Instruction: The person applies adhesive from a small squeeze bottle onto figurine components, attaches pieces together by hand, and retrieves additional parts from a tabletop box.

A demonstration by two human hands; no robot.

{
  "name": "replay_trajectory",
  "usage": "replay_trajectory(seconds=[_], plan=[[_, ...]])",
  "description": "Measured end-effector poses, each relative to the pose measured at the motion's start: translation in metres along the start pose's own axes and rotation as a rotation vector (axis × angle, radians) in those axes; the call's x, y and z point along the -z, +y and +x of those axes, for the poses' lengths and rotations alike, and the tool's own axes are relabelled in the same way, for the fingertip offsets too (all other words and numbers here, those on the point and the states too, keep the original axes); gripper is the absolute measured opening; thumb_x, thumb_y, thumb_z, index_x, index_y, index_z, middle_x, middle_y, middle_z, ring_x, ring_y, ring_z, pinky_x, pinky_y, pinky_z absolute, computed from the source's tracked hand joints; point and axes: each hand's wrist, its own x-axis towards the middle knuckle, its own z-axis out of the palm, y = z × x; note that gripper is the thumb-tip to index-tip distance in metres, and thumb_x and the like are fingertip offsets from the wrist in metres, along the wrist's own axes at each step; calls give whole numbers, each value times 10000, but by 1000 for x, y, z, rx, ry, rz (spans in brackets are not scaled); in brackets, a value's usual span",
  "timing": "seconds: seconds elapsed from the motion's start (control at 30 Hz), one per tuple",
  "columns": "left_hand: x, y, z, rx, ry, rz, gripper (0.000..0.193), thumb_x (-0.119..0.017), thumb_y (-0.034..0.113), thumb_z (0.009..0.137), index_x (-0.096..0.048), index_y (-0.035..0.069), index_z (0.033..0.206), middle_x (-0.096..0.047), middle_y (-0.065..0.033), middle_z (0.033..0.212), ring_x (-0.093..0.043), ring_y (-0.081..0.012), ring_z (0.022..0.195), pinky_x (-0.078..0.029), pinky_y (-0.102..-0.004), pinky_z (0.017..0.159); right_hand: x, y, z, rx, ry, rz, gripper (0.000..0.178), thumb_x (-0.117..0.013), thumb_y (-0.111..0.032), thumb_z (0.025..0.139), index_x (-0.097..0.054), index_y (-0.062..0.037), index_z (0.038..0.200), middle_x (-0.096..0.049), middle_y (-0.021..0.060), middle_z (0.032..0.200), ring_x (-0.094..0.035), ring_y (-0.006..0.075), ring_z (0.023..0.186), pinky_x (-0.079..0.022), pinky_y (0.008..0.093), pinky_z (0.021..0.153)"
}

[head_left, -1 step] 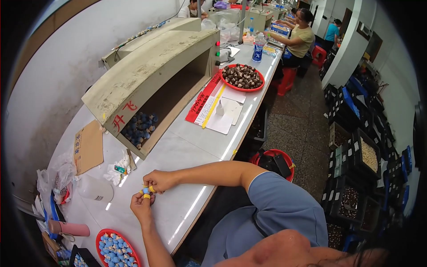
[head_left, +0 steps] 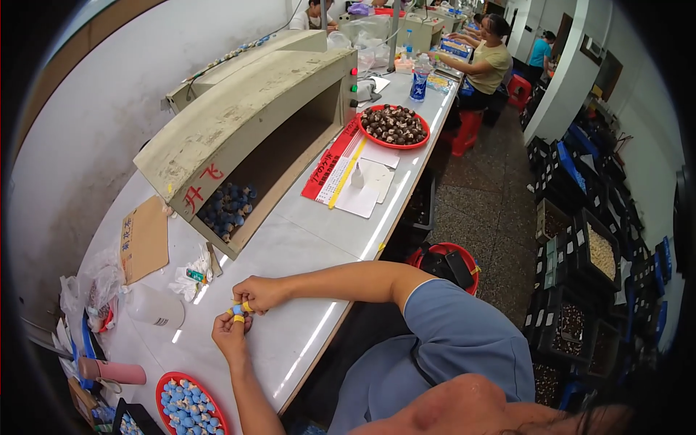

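Note:
My left hand (head_left: pixel 230 339) and my right hand (head_left: pixel 261 293) meet over the table, both closed, with yellow bands round some fingers. Between their fingertips they pinch a small round blue piece (head_left: pixel 238 309), partly covered by the fingers. Below left of my left hand, a red bowl (head_left: pixel 161 378) holds many similar blue-and-cream pieces. A white bottle (head_left: pixel 154 307) lies on the table left of my hands. Crumpled white tissue (head_left: pixel 187 284) with a small green item (head_left: pixel 196 275) is just beyond them.
A long cream metal housing (head_left: pixel 246 109) stands ahead, with blue pieces (head_left: pixel 228 205) inside its opening. Farther along are a red tray (head_left: pixel 397 146) of brown-and-white pieces, papers with a small white bottle (head_left: pixel 357 176), and a seated co-worker (head_left: pixel 489 61). A pink flask (head_left: pixel 119 372) lies left; black crates (head_left: pixel 573 326) are stacked right.

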Motion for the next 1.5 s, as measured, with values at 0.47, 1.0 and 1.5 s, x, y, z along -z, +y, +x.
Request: replay_trajectory(seconds=[0.47, 1.0, 1.5], plan=[[10, -4, -1, -72, -13, 197, 184, -652, 89, 874, -588, -50, 976, -658, -103, 870, -640, -138, 755, -502, -228, 629, -4, 19, 12, -74, 73, -62, 166, -590, -23, 797, -582, -21, 963, -622, 84, 808, -586, 93, 596, -489, 261, 499], [6, 0, 8, -33, -55, -28, 253, -613, -42, 821, -512, -120, 1040, -641, -176, 892, -681, -199, 727, -582, -250, 654, -2, -2, 11, -121, 70, -224, 109, -582, -113, 916, -576, -21, 975, -588, -4, 750, -551, 48, 604, -446, 180, 530], [4, 1, 4, -27, -84, -33, 232, -602, -61, 809, -511, -104, 1018, -642, -152, 851, -679, -188, 709, -576, -239, 639, -5, -3, 5, -126, 109, -148, 94, -604, -60, 888, -579, 4, 951, -582, 16, 718, -555, 67, 578, -459, 208, 501]])
